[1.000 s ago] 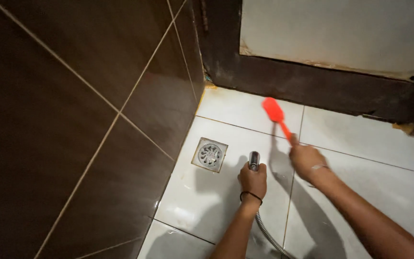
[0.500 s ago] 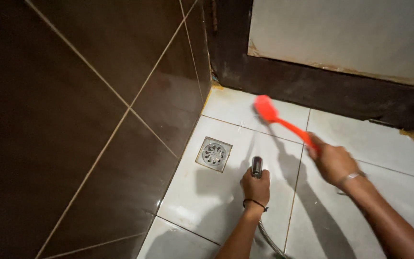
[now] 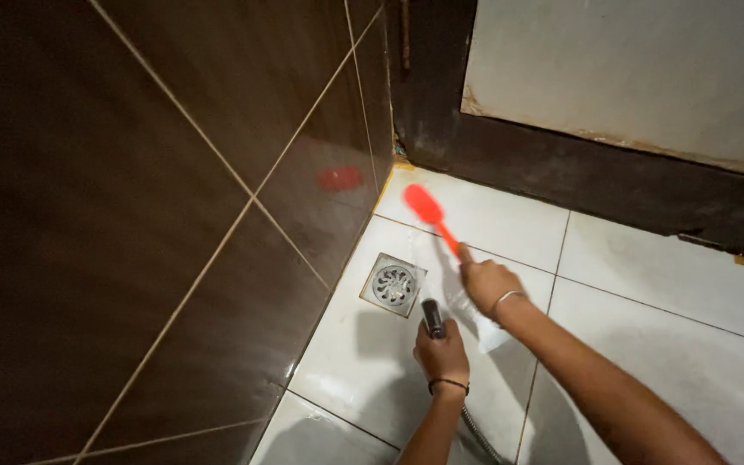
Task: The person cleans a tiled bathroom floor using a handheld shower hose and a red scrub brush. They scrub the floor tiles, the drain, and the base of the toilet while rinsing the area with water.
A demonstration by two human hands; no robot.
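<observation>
Left hand (image 3: 442,352) fist-wrapped around hose sprayer (image 3: 432,317), nozzle beside floor drain (image 3: 393,284). Right hand (image 3: 486,285) gripping red brush (image 3: 430,212), head over white floor tile (image 3: 492,215) near dark wall corner.

White tiled floor (image 3: 647,284); square metal drain (image 3: 393,284) set in it.

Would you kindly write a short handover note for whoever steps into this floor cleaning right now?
Left hand: gripping the spray nozzle on its hose, aimed toward the floor drain.
Right hand: holding the red brush, head on the white floor tile near the corner by the brown wall.
Done: tiles by the drain look wet.
Left: cannot tell how much floor remains unscrubbed.
</observation>
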